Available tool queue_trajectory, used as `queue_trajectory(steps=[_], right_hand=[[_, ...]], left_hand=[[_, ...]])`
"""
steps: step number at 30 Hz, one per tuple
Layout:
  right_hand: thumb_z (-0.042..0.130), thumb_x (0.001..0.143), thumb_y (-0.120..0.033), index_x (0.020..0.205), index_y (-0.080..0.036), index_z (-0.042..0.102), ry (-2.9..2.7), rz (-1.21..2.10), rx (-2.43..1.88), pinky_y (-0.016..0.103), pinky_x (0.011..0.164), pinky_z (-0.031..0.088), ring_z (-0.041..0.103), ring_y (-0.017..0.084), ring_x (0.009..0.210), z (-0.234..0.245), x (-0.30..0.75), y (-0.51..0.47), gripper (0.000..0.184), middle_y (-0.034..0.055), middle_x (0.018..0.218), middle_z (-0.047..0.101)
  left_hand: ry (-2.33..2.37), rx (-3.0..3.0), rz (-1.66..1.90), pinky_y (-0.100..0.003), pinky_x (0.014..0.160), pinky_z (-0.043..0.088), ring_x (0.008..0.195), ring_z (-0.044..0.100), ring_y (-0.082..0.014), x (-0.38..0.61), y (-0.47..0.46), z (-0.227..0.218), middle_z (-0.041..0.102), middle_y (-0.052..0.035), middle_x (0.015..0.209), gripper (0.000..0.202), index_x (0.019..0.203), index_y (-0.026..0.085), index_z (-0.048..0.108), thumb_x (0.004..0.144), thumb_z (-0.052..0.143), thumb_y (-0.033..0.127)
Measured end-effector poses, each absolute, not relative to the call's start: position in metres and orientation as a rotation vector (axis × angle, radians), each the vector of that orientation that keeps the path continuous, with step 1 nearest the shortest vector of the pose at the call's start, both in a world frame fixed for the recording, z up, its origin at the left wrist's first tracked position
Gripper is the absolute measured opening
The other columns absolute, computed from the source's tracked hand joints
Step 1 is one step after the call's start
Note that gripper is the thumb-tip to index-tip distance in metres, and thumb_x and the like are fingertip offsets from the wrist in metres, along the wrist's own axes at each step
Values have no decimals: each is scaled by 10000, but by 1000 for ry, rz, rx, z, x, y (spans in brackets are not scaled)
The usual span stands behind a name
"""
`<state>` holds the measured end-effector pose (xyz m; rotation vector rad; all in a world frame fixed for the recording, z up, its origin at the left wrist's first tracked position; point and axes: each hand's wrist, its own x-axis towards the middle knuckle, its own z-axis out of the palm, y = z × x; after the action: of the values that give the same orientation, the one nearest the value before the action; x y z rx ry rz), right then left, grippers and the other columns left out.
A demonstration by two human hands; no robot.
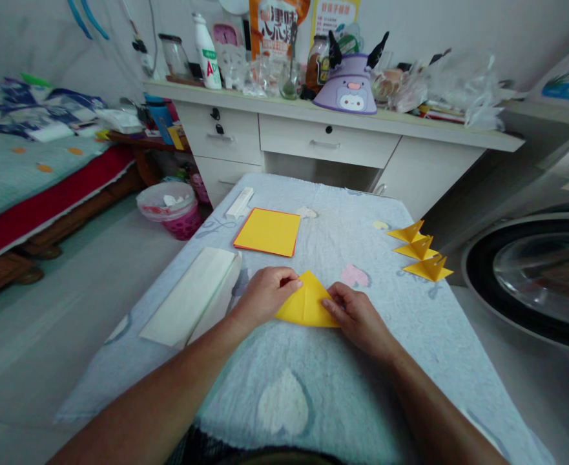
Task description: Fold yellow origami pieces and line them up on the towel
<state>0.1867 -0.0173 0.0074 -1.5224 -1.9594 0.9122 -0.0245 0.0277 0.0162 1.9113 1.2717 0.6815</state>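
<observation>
A yellow paper folded into a triangle (307, 302) lies on the pale blue tablecloth (313, 381) in front of me. My left hand (265, 296) rests on its left side, fingers curled and pinching the paper near its top corner. My right hand (356, 318) presses down on its right lower edge with fingers bent. A stack of square yellow sheets (267, 231) lies further back on the table. Three folded yellow paper pieces (420, 252) sit in a row at the right edge.
A long white box (192, 294) lies left of my hands, a small white box (239, 203) beyond it. Behind the table stands a cluttered white desk (323, 139). A pink bin (170, 208) and a bed (27, 174) are left, a washing machine (536, 271) right.
</observation>
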Motion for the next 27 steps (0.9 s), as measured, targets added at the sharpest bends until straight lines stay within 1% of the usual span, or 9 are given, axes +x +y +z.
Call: queue_trajectory(steps=[4, 7, 9, 11, 13, 15, 18, 22, 27], right_hand=[[514, 894, -317, 903, -204, 538, -1868, 856, -1568, 241, 552, 327, 471, 122, 581, 4, 186, -16, 115, -44, 652, 526], [522, 881, -303, 998, -203, 523, -1846, 760, -1603, 245, 562, 336, 480, 128, 581, 2, 187, -15, 154, -48, 657, 527], [524, 877, -288, 1003, -201, 528, -1866, 694, -1638, 249, 575, 344, 493, 133, 591, 2, 187, -14, 154, -40, 674, 546], [522, 876, -267, 960, -199, 554, -1930, 625, -1685, 258, 589, 349, 508, 142, 608, 1, 188, -13, 112, -22, 694, 573], [527, 871, -231, 903, -191, 584, -2026, 498, -1701, 278, 638, 370, 531, 162, 669, -1, 189, -12, 77, 10, 737, 605], [544, 859, -197, 886, -181, 618, -2103, 308, -1669, 316, 727, 387, 549, 199, 789, -2, 188, -11, 80, 54, 826, 633], [543, 868, -169, 944, -183, 662, -2164, 110, -1538, 370, 825, 372, 525, 239, 939, 0, 184, -15, 141, 95, 982, 646], [470, 929, -139, 1025, -203, 668, -2333, 193, -1304, 376, 855, 359, 523, 213, 943, 5, 175, -22, 230, 74, 1030, 664], [470, 931, -127, 1021, -184, 659, -2432, 301, -1309, 366, 867, 374, 537, 204, 963, 2, 170, -26, 217, 78, 1060, 659]], left_hand=[[1412, 2056, 661, -236, 593, 317, 635, 542, -134, -20, 25, 15, 609, 26, 680, 184, 764, 187, 608, 886, 501, 274], [1487, 2184, 595, -250, 615, 319, 681, 576, -148, -16, 24, 12, 631, 17, 720, 160, 803, 195, 596, 913, 491, 245], [1527, 2230, 531, -257, 629, 331, 717, 597, -160, -12, 24, 10, 650, 8, 752, 151, 821, 198, 593, 924, 491, 240], [1556, 2253, 462, -261, 652, 353, 753, 615, -170, -8, 25, 8, 666, -1, 784, 140, 841, 199, 595, 931, 494, 236], [1570, 2270, 395, -264, 678, 377, 791, 629, -177, -5, 25, 7, 679, -10, 818, 130, 863, 199, 597, 936, 495, 233], [1575, 2291, 354, -266, 700, 394, 823, 637, -180, -3, 26, 4, 687, -15, 849, 122, 878, 200, 597, 939, 497, 236], [1585, 2312, 341, -267, 715, 409, 839, 641, -180, -1, 26, 1, 689, -17, 867, 113, 886, 202, 595, 939, 501, 239], [1584, 2330, 355, -265, 725, 421, 847, 634, -174, -1, 27, -3, 676, -16, 874, 117, 885, 201, 587, 944, 487, 222], [1554, 2416, 382, -262, 769, 433, 883, 611, -167, -2, 29, -7, 636, -26, 940, 125, 876, 202, 583, 942, 479, 218]])
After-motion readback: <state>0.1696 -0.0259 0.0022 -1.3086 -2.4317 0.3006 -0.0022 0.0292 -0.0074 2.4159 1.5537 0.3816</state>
